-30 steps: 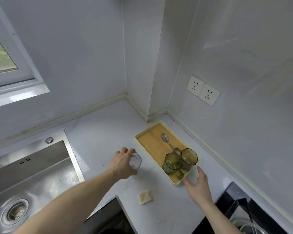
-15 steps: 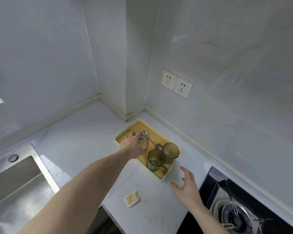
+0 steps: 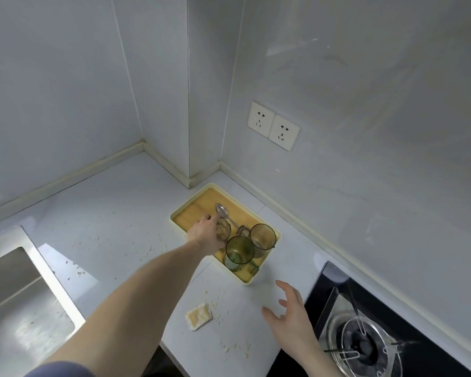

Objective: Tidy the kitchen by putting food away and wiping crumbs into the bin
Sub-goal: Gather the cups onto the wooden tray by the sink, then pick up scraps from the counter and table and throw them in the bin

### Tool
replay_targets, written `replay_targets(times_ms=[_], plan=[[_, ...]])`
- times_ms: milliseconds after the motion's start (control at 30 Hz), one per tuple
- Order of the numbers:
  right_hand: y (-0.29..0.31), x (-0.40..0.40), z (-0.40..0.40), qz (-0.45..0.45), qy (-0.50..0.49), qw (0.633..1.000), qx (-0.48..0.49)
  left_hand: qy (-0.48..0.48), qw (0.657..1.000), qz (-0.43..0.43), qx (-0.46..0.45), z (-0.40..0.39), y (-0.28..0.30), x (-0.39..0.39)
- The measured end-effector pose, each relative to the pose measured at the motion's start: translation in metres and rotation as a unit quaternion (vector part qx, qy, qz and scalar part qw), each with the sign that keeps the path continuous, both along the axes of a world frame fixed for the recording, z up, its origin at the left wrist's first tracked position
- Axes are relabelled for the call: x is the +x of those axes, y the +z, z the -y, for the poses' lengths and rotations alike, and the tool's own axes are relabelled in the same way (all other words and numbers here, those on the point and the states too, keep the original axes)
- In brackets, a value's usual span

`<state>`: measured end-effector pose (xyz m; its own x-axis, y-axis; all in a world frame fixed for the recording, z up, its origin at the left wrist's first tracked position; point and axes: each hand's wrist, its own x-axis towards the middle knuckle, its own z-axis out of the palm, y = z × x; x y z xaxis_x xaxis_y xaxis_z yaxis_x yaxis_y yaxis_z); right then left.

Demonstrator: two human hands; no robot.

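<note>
Crumbs lie scattered over the white counter, beside a small bread piece near its front edge. Just beyond, the left hand grips a small clear glass over the yellow tray, next to two green cups and a spoon. The right hand hovers with fingers spread, holding nothing, near the stove. A steel sink sits at left.

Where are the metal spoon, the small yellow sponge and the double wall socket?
metal spoon [image 3: 222, 210], head view, on its bowl.
small yellow sponge [image 3: 198, 316], head view, on its top face.
double wall socket [image 3: 273, 125], head view, between its two plates.
</note>
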<state>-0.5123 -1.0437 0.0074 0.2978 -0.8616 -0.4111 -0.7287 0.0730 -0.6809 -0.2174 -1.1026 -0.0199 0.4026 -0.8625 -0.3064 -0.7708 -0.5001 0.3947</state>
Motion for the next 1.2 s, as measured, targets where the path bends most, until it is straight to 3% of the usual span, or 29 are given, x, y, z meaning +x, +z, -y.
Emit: replay_targets(times_ms=[400, 567, 867, 967, 1200], plan=[[0.004, 0.008, -0.019, -0.003, 0.036, 0.999, 0.006, -0.029, 0.999, -0.015, -0.005, -0.038, 0.017, -0.001], [-0.001, 0.015, -0.035, 0.014, 0.064, 0.997, 0.044, 0.029, 0.997, -0.043, -0.058, -0.144, 0.036, -0.01], [-0.012, 0.057, -0.076, 0.031, 0.18, 0.982, 0.053, 0.192, 0.978, -0.073, -0.029, -0.381, 0.03, -0.03], [-0.015, 0.08, -0.087, 0.024, 0.238, 0.97, 0.042, 0.264, 0.96, -0.085, -0.042, -0.422, 0.032, -0.038], [-0.033, 0.125, -0.094, -0.031, 0.327, 0.944, -0.02, 0.328, 0.937, -0.089, -0.076, -0.471, 0.04, -0.052]])
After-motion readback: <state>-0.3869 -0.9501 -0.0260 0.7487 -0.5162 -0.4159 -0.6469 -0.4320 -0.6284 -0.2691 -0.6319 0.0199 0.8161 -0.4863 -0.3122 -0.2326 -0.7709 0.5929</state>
